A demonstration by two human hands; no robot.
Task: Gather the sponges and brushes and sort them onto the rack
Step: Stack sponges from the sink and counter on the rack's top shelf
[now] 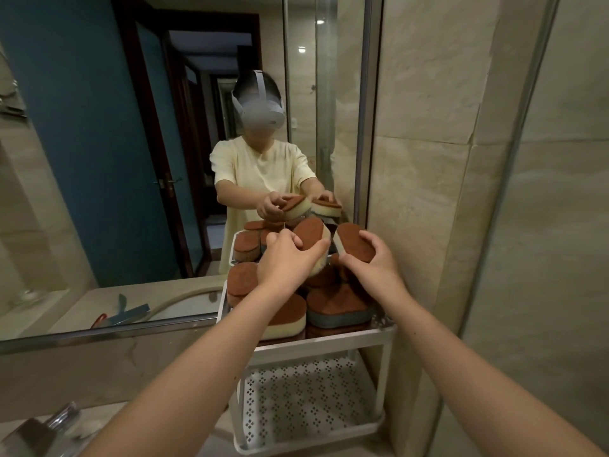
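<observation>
A white two-tier rack [324, 343] stands in the corner against the mirror and the tiled wall. Its top shelf is heaped with several sponges [336, 308], brown scouring side up, with yellow or grey foam below. My left hand [290, 258] grips a yellow sponge [311, 234] tilted above the heap. My right hand [369, 262] holds another brown-topped sponge [354, 240] just to the right of it, close to the wall. The rack's perforated lower shelf [306, 400] holds nothing. No brush is in sight.
A large mirror [131, 159] behind the rack reflects me, a blue door and the sponges. The tiled wall [445, 192] closes in on the right. A chrome tap [43, 430] shows at the bottom left on the counter.
</observation>
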